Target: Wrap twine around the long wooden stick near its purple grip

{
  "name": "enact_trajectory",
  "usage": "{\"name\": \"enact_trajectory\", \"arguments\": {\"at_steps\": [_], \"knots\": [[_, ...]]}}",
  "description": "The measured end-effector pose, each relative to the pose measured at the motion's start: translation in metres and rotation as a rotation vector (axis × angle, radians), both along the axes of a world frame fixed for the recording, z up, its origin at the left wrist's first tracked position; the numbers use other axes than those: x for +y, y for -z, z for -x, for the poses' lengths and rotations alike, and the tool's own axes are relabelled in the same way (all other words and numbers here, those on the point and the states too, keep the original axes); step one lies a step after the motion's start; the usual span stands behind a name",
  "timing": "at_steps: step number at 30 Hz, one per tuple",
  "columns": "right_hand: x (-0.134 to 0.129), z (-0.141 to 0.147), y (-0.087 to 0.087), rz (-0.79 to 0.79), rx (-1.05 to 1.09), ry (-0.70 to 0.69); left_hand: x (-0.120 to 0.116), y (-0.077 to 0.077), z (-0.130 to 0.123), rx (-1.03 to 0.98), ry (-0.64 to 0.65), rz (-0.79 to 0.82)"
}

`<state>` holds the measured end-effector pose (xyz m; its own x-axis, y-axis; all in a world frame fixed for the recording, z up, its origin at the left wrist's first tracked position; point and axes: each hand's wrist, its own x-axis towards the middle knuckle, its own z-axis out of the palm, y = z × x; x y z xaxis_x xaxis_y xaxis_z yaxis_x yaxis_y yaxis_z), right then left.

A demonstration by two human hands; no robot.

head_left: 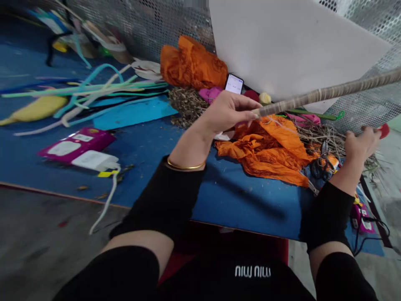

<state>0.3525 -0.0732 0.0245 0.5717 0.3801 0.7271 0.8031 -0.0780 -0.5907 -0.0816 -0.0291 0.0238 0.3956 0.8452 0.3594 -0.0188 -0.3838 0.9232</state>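
Note:
My left hand [230, 110] is closed around the near end of a long stick [319, 95], brownish and banded as if wrapped. The stick slants up to the right and leaves the view at the edge. A thin pale strand [282, 124] hangs just below it. My right hand [361, 144] is raised at the right with its fingers curled. Something small and red [384, 131] sticks out of it, too blurred to name. Under the stick lies a crumpled orange cloth [269, 154]. Black-handled scissors [321, 166] rest between the cloth and my right forearm.
Coloured pipe cleaners [103, 90] lie at the left beside a blue sheet [134, 115] and a purple packet [78, 142]. A phone [234, 85], another orange cloth [192, 65] and dry plant bits [184, 104] are at the back. Twigs [326, 136] lie right. A white board [282, 42] stands behind.

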Motion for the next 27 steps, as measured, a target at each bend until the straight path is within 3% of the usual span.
{"name": "enact_trajectory", "arguments": {"at_steps": [1, 2, 5, 8, 10, 13, 19, 27], "knots": [[-0.003, 0.015, -0.006, -0.017, -0.122, 0.038, -0.002, 0.001, -0.007, -0.038, 0.016, 0.029], [-0.006, 0.032, -0.011, -0.055, -0.183, -0.031, -0.004, 0.003, -0.014, -0.064, 0.029, 0.050], [-0.011, 0.089, -0.017, -0.063, -0.165, -0.532, -0.011, 0.004, -0.028, -0.077, 0.063, 0.095], [-0.006, 0.144, -0.003, 0.090, -0.081, -0.961, -0.017, 0.005, -0.036, -0.094, 0.079, 0.119], [-0.002, 0.172, 0.011, 0.198, -0.009, -1.130, -0.018, 0.005, -0.039, -0.126, 0.082, 0.124], [-0.002, 0.194, 0.022, 0.254, -0.028, -1.187, -0.017, 0.006, -0.041, -0.169, 0.074, 0.137], [-0.017, 0.198, 0.015, -0.123, -0.095, -1.002, -0.020, 0.005, -0.048, -0.212, 0.052, 0.182], [-0.011, 0.219, 0.027, -0.276, 0.220, -1.273, -0.026, 0.009, -0.059, -0.288, 0.133, 0.306]]}}
